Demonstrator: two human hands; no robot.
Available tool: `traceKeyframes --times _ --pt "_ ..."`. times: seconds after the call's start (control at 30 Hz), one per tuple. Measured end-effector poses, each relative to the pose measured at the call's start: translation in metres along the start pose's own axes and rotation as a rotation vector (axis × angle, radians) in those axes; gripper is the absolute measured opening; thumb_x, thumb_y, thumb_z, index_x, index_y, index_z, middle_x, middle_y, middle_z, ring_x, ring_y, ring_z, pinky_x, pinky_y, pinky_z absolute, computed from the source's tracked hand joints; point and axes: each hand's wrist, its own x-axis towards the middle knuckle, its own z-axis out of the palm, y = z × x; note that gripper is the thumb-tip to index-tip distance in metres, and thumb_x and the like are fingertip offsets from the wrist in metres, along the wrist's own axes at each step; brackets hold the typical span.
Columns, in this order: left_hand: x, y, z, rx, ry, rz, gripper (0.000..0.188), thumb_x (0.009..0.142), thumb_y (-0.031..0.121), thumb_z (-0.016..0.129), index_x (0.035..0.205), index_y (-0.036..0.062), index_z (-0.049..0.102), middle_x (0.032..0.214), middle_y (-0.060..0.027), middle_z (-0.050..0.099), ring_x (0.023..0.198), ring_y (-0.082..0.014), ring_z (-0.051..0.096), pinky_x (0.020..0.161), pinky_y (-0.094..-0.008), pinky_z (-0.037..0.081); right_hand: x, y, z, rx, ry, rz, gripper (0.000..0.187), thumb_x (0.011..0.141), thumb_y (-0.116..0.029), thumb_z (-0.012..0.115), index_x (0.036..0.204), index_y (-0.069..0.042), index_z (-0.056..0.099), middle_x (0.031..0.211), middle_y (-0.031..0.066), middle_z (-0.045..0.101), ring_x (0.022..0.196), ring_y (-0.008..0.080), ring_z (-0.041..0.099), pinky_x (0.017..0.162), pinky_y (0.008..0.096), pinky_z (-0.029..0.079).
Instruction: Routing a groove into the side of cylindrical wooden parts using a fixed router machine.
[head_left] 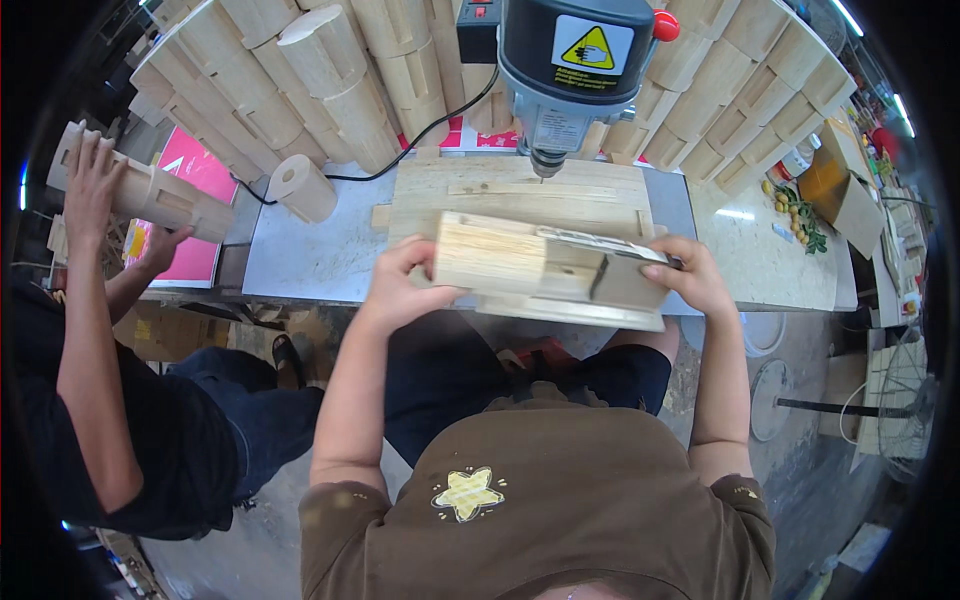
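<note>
Between my two hands, above the front edge of the bench, I hold a pale wooden box-like fixture, slightly tilted. Its left part is a solid-looking wooden block. Toward the right it has an open recess, a grey panel and a metal-looking strip along the top. My left hand grips the left end, thumb on the near side. My right hand pinches the right end by the grey panel. Beyond it stands a bench drill press, its bit pointing down at a flat wooden board. The fixture's underside is hidden.
A short wooden cylinder with a hole stands left of the board. Stacked wooden cylinders line the back on both sides. At left, a co-worker's hands hold a wooden cylinder stack. A cardboard box and a fan are at right.
</note>
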Motion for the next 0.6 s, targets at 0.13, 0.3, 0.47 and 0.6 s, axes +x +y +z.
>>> traceKeyframes --times 0.13,0.3,0.47,0.6 --pt "-0.009 0.017 -0.034 -0.346 0.235 -0.317 0.021 0.069 0.014 0.073 0.079 -0.0014 0.063 0.065 -0.0017 0.058 0.055 -0.0041 0.052 0.049 -0.0176 0.039 -0.026 -0.003 -0.008 0.077 0.015 -0.012 0.021 0.069 -0.005 0.072 0.088 0.001 0.064 0.081 0.0047 0.060 0.075 0.0129 0.054 0.067 0.0253 0.042" --pt "-0.002 0.035 -0.031 -0.506 0.290 -0.645 0.026 0.074 0.022 0.071 0.076 -0.0024 0.062 0.061 -0.0031 0.058 0.045 -0.0050 0.048 0.038 -0.0186 0.032 -0.034 -0.040 0.015 -0.051 0.130 -0.288 0.021 0.065 0.000 0.072 0.085 -0.001 0.064 0.081 0.0038 0.058 0.079 0.0155 0.054 0.073 0.0262 0.042" --pt "-0.004 0.056 -0.018 -0.518 0.236 -0.628 0.028 0.075 0.025 0.071 0.071 -0.0007 0.061 0.054 -0.0018 0.055 0.038 -0.0038 0.040 0.034 -0.0183 0.026 -0.030 -0.043 0.019 0.117 0.250 -0.252 0.021 0.066 0.000 0.072 0.086 -0.001 0.064 0.085 0.0044 0.057 0.083 0.0159 0.054 0.075 0.0265 0.042" --pt "-0.003 0.057 -0.003 -0.480 0.201 -0.627 0.030 0.075 0.027 0.071 0.070 -0.0003 0.061 0.053 -0.0013 0.054 0.038 -0.0036 0.039 0.034 -0.0184 0.026 -0.024 -0.039 0.025 0.158 0.160 -0.325 0.021 0.067 -0.001 0.071 0.087 0.000 0.064 0.085 0.0040 0.056 0.084 0.0150 0.053 0.077 0.0258 0.040"
